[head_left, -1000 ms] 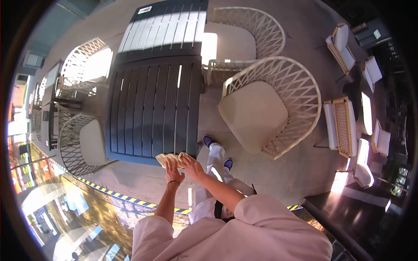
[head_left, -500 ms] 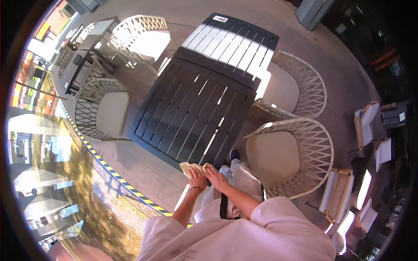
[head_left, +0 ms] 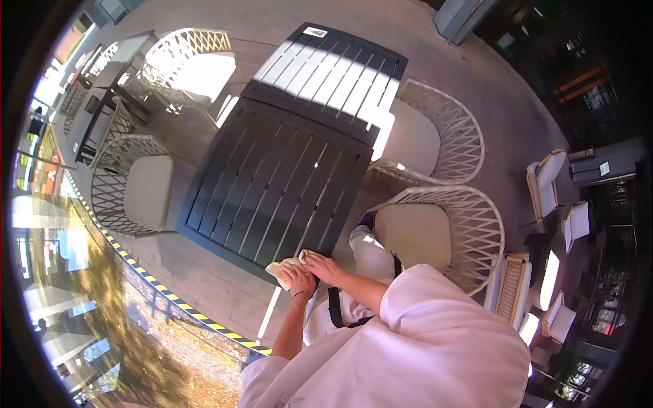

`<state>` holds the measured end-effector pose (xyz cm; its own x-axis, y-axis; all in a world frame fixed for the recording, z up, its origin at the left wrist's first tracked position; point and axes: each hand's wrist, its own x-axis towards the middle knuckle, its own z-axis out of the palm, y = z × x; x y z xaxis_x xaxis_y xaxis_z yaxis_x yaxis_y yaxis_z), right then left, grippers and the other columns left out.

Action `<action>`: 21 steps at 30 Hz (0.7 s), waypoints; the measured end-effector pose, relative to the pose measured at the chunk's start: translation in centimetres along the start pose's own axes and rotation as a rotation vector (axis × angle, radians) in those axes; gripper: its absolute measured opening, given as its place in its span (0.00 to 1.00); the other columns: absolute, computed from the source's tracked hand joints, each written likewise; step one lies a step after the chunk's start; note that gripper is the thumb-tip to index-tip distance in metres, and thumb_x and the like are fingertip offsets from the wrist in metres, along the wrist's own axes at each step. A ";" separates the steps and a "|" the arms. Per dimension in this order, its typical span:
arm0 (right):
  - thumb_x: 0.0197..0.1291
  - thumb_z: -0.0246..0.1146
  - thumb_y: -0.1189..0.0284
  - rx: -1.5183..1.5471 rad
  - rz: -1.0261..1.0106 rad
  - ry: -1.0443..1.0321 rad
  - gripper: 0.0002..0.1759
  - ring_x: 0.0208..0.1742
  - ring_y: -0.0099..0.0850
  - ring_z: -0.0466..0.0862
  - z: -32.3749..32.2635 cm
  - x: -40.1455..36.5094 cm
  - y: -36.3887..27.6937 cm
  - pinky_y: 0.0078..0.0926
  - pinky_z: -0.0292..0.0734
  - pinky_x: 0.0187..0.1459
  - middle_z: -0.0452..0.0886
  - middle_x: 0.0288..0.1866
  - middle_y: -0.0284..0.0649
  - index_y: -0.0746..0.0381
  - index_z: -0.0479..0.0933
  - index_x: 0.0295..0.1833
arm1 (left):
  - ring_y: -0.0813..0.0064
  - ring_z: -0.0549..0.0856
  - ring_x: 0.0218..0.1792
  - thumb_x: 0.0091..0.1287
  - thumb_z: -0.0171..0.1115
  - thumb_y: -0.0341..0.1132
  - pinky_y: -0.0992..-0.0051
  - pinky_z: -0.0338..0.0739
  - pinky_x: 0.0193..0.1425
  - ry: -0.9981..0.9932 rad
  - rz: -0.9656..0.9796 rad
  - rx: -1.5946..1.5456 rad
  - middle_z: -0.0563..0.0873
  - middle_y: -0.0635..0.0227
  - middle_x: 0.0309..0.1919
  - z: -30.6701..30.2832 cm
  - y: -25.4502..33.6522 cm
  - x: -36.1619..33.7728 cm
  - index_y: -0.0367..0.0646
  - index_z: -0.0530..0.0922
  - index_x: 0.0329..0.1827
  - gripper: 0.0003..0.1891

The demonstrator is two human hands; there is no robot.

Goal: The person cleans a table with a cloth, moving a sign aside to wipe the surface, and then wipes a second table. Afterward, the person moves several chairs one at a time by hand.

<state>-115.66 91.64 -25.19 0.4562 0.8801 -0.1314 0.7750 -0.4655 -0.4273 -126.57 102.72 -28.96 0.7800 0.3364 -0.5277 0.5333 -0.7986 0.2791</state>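
Observation:
A beige cloth (head_left: 277,273) is bunched at the near edge of a dark slatted table (head_left: 255,183). My left hand (head_left: 297,279) presses on the cloth with fingers bent over it, and a thin dark band circles that wrist. Right beside it, my right hand (head_left: 322,268) closes on the cloth's right end, close to the table's near right corner. Parts of the cloth under both palms are hidden.
A second slatted table (head_left: 326,68) with a small label adjoins the far side, partly sunlit. Cushioned woven chairs stand at right (head_left: 413,234), far right (head_left: 411,139) and left (head_left: 148,194). Yellow-black striped tape (head_left: 160,288) runs along the floor's left edge.
The view has shifted, so tables and chairs appear farther left. Both hands stay on the cloth at the table's near edge. My body leans more to the right in view.

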 end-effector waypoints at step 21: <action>0.61 0.61 0.55 0.071 0.399 0.382 0.36 0.80 0.42 0.57 -17.5 13.1 38.0 0.47 0.54 0.76 0.61 0.78 0.42 0.45 0.64 0.76 | 0.37 0.37 0.79 0.70 0.48 0.64 0.41 0.38 0.78 0.222 0.189 -0.108 0.38 0.42 0.79 -12.4 29.8 35.9 0.50 0.46 0.82 0.45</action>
<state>-72.62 83.83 -27.49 0.8444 0.5348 0.0324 0.4847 -0.7367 -0.4716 -78.65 97.13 -29.65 0.9150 0.2971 -0.2730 0.3940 -0.8038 0.4458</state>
